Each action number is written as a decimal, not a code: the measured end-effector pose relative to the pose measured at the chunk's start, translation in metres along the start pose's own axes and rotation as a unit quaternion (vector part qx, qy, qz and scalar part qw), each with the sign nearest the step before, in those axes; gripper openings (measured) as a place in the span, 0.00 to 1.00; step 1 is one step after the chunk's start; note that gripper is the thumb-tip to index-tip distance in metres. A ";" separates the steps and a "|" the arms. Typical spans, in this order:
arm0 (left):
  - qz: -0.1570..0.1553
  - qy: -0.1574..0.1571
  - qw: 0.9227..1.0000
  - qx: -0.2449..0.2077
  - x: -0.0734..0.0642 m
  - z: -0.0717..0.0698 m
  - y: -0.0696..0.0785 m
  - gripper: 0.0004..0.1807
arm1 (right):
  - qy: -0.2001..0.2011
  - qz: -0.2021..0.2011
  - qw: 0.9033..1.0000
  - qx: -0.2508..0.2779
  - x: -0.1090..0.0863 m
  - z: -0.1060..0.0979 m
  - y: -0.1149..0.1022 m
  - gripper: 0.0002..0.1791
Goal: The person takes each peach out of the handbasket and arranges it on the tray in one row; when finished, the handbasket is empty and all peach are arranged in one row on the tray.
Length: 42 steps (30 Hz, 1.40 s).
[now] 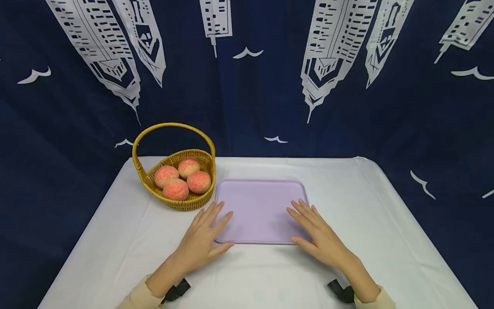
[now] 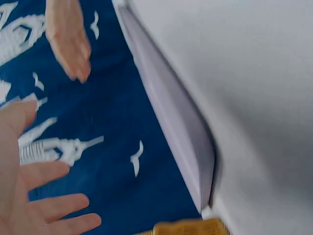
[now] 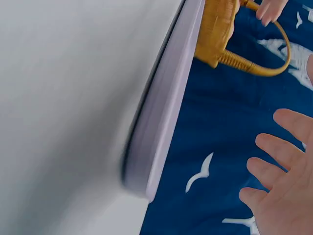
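Note:
A flat lavender tray [image 1: 262, 210] with a low rim lies on the table, nothing on it. Over its left edge, fingers spread, hovers my left hand [image 1: 202, 238]. My right hand [image 1: 322, 236] is above the tray's right edge, also with spread fingers. Both wrist views show a gap between the hands and the tray, and neither hand holds anything. Beyond my left hand stands a yellow wicker basket [image 1: 185, 205] with a tall arched handle. Several round pink-orange peaches [image 1: 176, 189] sit in it.
A white cloth [image 1: 370, 206] covers the table. Behind the table hangs a dark blue curtain [image 1: 254, 103] printed with white buildings and birds. The basket stands close to the tray's left side, near the back left corner of the table.

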State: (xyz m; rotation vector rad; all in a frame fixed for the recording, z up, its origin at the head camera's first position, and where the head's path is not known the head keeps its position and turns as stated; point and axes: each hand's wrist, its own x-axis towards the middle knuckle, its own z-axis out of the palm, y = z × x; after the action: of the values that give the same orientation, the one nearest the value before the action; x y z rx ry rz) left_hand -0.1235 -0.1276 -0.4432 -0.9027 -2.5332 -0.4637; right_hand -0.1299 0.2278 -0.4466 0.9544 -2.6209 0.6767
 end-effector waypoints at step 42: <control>-0.367 -0.045 0.927 -0.061 0.025 -0.027 -0.143 0.41 | 0.006 0.207 0.965 0.160 -0.034 0.023 0.077 0.29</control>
State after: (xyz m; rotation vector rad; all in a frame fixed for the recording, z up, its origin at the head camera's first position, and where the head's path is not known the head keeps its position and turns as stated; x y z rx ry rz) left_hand -0.2279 -0.2312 -0.4318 0.0403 -2.8922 -0.8140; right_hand -0.1580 0.2862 -0.5054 0.4630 -2.7769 1.2302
